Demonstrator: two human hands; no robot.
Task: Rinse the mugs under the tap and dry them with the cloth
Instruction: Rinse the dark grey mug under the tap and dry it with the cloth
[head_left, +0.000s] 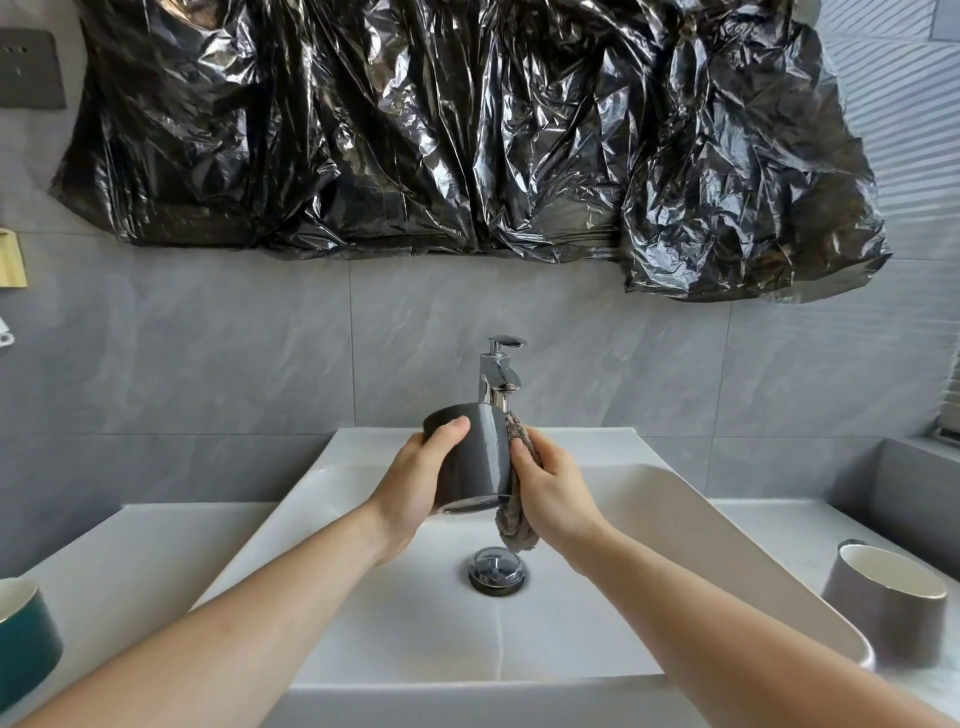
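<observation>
A dark grey mug (475, 457) is held above the white sink (670, 499), tilted with its mouth facing down towards me. My left hand (415, 488) grips its left side, thumb across the base end. My right hand (553, 486) presses a grey-brown cloth (514, 525) against the mug's right side; the cloth hangs down below my palm. The chrome tap (498, 376) stands just behind the mug, and I see no water running. A grey mug with a white inside (883, 610) stands on the counter at the right. A dark green mug (23, 642) stands at the left edge.
The chrome drain plug (496, 569) sits in the basin's middle. Crumpled black plastic sheeting (467, 130) covers the wall above the grey tiles. White counter (130, 551) runs on both sides of the basin. A grey ledge (909, 483) rises at the far right.
</observation>
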